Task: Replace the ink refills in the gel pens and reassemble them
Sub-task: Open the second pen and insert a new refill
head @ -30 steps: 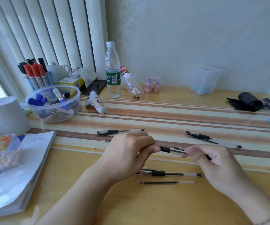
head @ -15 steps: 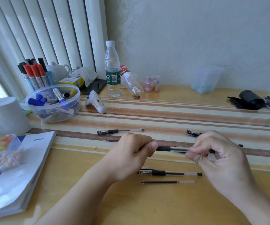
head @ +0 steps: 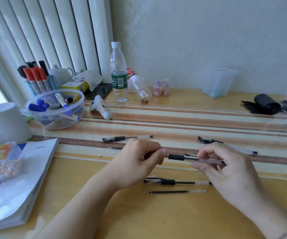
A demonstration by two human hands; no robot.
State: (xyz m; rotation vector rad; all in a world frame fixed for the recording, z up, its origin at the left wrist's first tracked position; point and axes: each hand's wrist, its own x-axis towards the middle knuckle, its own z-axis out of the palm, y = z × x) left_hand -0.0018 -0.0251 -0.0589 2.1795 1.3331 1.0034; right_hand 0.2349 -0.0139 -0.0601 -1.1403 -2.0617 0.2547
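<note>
**Both hands hold one gel pen level above the desk**

The left hand [head: 139, 157] is curled into a loose fist, its thumb and fingers pinched on the tip end of a clear-barrelled gel pen with a black rubber grip [head: 191, 158]. The right hand [head: 229, 171] holds the barrel end of the same pen, thumb below and fingertips [head: 202, 154] bent over the top, clamped on the clear tube. The pen lies roughly level between the two hands, raised above the wooden desk with pale and brown stripes [head: 173, 121], about midway between its left and right edges.

Just nearer the front edge, beneath the hands, lies a second capped gel pen with a black grip [head: 173, 181], and beside it, closer still to the front, a loose thin black ink refill with a clear tail [head: 173, 191]. Behind the left hand rests another capped pen [head: 127, 138]; behind the right hand a fourth pen [head: 208, 140] is partly hidden.

Toward the back left corner stand a clear plastic bowl of markers [head: 56, 109] and an upright clear water bottle with a green label [head: 119, 73]. A white paperback book [head: 18, 178] lies at the left edge.
</note>
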